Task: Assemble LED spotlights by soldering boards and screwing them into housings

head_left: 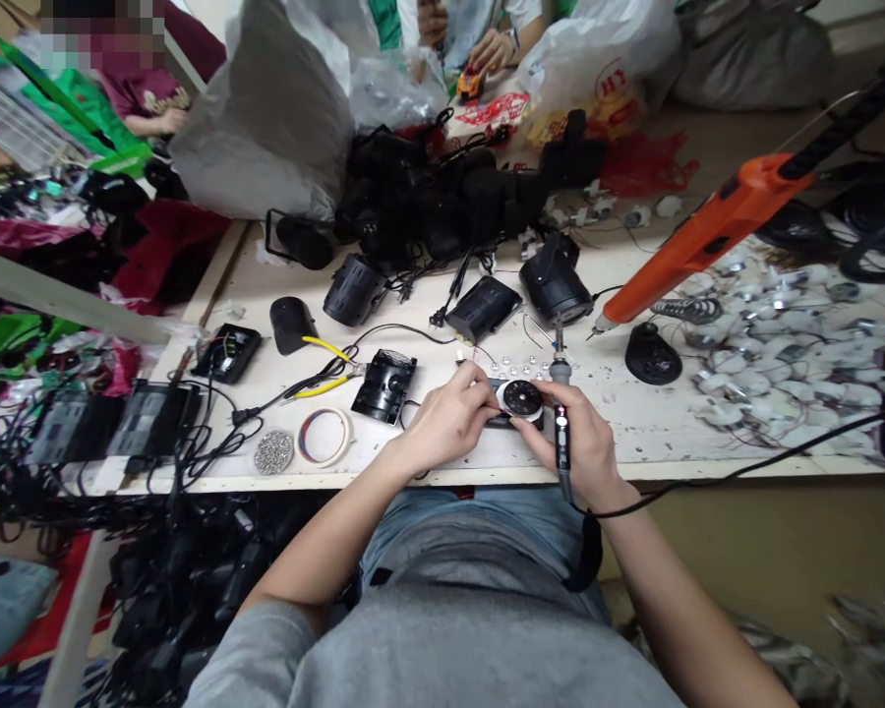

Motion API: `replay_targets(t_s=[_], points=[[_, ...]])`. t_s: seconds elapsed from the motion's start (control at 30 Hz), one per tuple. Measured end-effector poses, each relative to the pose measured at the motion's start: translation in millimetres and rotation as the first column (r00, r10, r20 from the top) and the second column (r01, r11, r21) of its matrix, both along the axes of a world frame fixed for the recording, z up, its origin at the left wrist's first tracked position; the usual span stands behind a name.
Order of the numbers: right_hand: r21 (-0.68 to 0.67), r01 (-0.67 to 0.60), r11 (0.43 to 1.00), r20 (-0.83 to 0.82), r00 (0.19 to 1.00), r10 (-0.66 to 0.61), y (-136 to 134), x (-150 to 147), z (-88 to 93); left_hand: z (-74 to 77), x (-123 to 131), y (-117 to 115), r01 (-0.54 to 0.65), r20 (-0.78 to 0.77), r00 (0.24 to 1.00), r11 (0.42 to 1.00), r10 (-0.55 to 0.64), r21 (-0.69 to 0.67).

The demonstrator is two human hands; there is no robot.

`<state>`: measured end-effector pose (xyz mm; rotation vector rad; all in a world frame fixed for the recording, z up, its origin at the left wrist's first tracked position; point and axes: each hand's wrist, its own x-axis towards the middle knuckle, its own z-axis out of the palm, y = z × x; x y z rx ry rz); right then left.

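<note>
My right hand (582,433) is closed around a soldering iron (561,438), its tip pointing away from me. The same hand's thumb and forefinger rest on the edge of a round black part with a white rim (522,397). My left hand (449,418) is closed in a pinch at the left side of that part, with a thin reddish wire (497,411) at its fingertips. Small silvery pieces (514,369) lie just beyond the part. An open black housing (384,385) sits left of my left hand.
Yellow-handled pliers (328,385), a tape roll (324,438) and a metal wool ball (273,451) lie to the left. An orange electric screwdriver (700,241) hangs at the right, near many white wired parts (767,334). Black housings (485,307) stand behind. Another person's hand (491,49) is across the table.
</note>
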<state>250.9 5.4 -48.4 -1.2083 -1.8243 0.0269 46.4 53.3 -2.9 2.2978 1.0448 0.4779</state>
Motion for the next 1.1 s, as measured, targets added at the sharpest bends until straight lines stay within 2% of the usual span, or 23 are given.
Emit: replay_targets(t_s=[0.1,0.2,0.33,0.47,0.57,0.7,0.8,0.93,1.1], points=[[0.001,-0.012,1.000,-0.018,1.000,0.012,0,0,-0.7,-6.2,0,-16,0.004,0.045,0.999,0.999,-0.006,0.044],[-0.022,-0.027,0.999,-0.009,1.000,0.026,-1,1,-2.2,-19.7,1,-28,-0.034,0.117,0.993,0.998,0.029,0.044],[-0.045,-0.040,0.998,-0.014,0.999,0.040,-1,1,-3.0,-34.1,6,-35,-0.119,0.247,0.963,0.993,0.109,0.027],[-0.057,-0.034,0.998,-0.008,0.999,0.034,-7,6,6.7,-36.6,13,-36,-0.147,0.310,0.939,0.989,0.147,-0.026],[-0.100,0.019,0.995,-0.053,0.998,-0.024,-26,17,22.8,-36.2,15,-37,-0.148,0.350,0.923,0.987,0.158,-0.057],[-0.143,0.113,0.983,-0.169,0.976,-0.137,-73,34,47.0,-36.7,15,-37,-0.144,0.379,0.911,0.987,0.160,-0.069],[-0.159,0.116,0.980,-0.208,0.967,-0.148,-105,39,57.6,-37.7,15,-37,-0.149,0.383,0.909,0.986,0.166,-0.072],[-0.194,0.077,0.978,-0.155,0.982,-0.108,-116,33,53.8,-39.5,16,-36,-0.147,0.400,0.902,0.986,0.166,-0.077],[-0.129,0.034,0.991,-0.169,0.984,-0.056,-96,15,38.9,-40.1,16,-36,-0.147,0.389,0.904,0.983,0.178,-0.108]])
